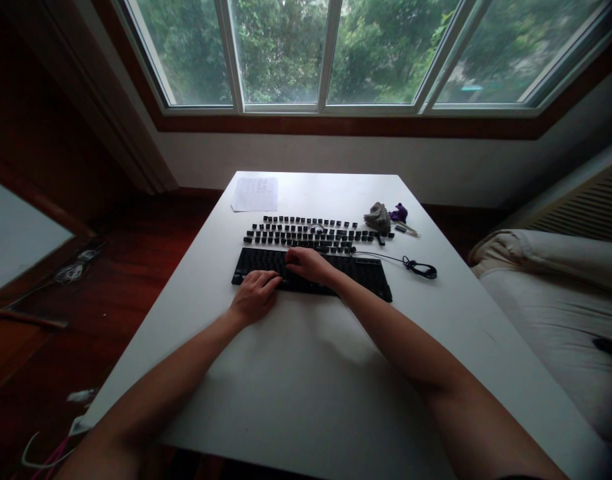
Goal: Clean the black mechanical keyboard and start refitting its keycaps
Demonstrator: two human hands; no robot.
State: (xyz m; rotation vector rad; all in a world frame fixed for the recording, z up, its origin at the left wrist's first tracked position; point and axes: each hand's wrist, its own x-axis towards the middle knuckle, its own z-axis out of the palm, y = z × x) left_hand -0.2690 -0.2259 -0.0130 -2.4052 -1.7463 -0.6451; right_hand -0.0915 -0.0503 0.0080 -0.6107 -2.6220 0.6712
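A black keyboard (pixel 369 272) lies across the middle of the white table. My left hand (pixel 257 293) rests on its front left edge, fingers stretched out over the frame. Above the keyboard's left half, my right hand (pixel 309 264) is closed, its fingertips bent down together; whatever they pinch is hidden or too small to make out. Just behind the keyboard, many loose black keycaps (pixel 285 236) are laid out in several rows. The keyboard's thin black cable (pixel 421 269) runs off to the right and ends in a coiled bundle.
A printed paper sheet (pixel 256 194) lies at the table's back left. At the back right are a grey cloth (pixel 378 218), a purple cloth (pixel 399 213) and small slim tools (pixel 407 230). A light-covered sofa or bed (pixel 546 307) stands to the right, windows beyond.
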